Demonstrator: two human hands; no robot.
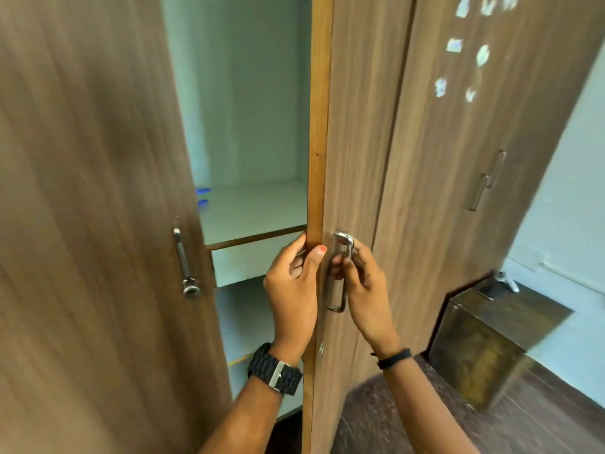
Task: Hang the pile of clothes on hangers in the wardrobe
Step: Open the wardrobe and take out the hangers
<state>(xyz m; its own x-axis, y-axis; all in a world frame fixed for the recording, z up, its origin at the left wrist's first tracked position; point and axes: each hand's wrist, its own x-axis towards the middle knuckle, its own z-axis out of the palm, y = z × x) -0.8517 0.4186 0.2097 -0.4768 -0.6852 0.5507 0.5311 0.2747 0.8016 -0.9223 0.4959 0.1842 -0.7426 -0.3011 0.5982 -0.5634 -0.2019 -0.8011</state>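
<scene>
A brown wooden wardrobe fills the view. Its right door (pixel 357 142) stands partly open, edge toward me. My left hand (pixel 291 286) grips that door's edge, thumb on the front and fingers behind it. My right hand (pixel 363 283) holds the metal handle (pixel 342 273) on the door's face, fingers curled round it. Through the gap I see pale shelves (pixel 255 211) inside, with something small and blue (pixel 203 196) at the left of one shelf. No clothes or hangers are in view.
The left door (pixel 98 224) with a metal handle (pixel 186 263) is close on my left. Further right are another wardrobe door (pixel 474 126) with stickers, a dark metal trunk (pixel 484 342) on the floor, and a pale wall.
</scene>
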